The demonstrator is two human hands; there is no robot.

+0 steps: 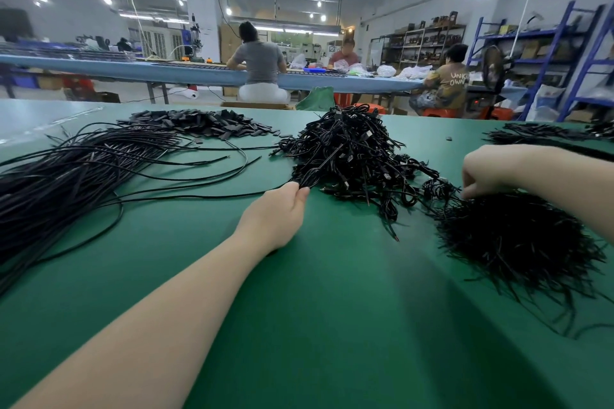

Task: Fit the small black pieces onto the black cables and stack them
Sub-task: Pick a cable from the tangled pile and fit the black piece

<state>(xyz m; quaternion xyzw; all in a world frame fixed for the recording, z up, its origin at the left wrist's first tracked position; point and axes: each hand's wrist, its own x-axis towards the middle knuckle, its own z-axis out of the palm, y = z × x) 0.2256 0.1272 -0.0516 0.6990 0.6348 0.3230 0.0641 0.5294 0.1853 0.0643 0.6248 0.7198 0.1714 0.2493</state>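
You have one view only, a wide-angle camera on your head, facing forward and down over the green table (pixel 332 292). Your forearms fill the near foreground, the cable heaps sit mid-frame, and the workshop's far benches run across the top.

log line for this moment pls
left hand pinching cable from middle tangle | right hand picking at right pile | small pieces untouched

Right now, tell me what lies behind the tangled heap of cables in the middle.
Behind the tangled heap is bare green table, with a flat pile of small black pieces back-left. Anything directly behind or under the heap is covered.
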